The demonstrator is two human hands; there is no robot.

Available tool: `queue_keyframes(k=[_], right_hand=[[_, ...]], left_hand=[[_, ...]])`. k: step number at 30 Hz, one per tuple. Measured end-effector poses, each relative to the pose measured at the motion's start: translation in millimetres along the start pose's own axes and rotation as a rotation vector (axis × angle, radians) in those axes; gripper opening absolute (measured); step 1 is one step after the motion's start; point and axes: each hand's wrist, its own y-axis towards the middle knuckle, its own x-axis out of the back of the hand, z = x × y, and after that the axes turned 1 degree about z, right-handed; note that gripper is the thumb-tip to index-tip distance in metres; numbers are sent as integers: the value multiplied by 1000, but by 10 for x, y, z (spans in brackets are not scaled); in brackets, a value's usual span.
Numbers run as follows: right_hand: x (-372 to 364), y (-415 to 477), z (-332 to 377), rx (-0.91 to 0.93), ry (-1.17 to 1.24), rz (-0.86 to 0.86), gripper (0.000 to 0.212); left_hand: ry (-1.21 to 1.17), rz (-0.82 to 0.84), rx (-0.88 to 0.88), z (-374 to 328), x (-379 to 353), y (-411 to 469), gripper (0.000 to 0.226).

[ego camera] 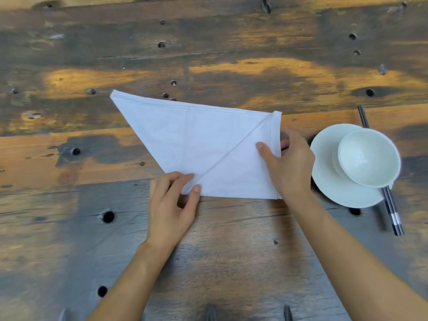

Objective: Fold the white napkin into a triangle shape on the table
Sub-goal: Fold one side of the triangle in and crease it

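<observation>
A worn wooden table (208,54) with dark knots and holes fills the view. At about three o'clock sits a white plate (328,181), and a white bowl (368,158) rests on its far right part. A pair of dark chopsticks (393,216) lies under the plate's right side, running from one o'clock toward five o'clock.

**Cloth, wood and glazed ware**

The white napkin (203,144) is matt woven cloth, smooth, with a stitched hem and soft creases. Under it the table (208,54) is weathered wood, rough-grained, stained dark and amber, pitted with knot holes. At 3 o'clock from the napkin, the plate (328,181) and bowl (368,156) look like glossy white ceramic; the chopsticks (393,216) are dark and smooth.
</observation>
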Motion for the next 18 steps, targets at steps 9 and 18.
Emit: queue_keyframes(k=[9, 18], right_hand=[[-108, -133, -109, 239, -233, -131, 49], [-371, -372, 21, 309, -641, 335, 74]], left_hand=[[162, 121, -77, 12, -38, 19, 35], [204, 128, -19, 17, -68, 39, 36]])
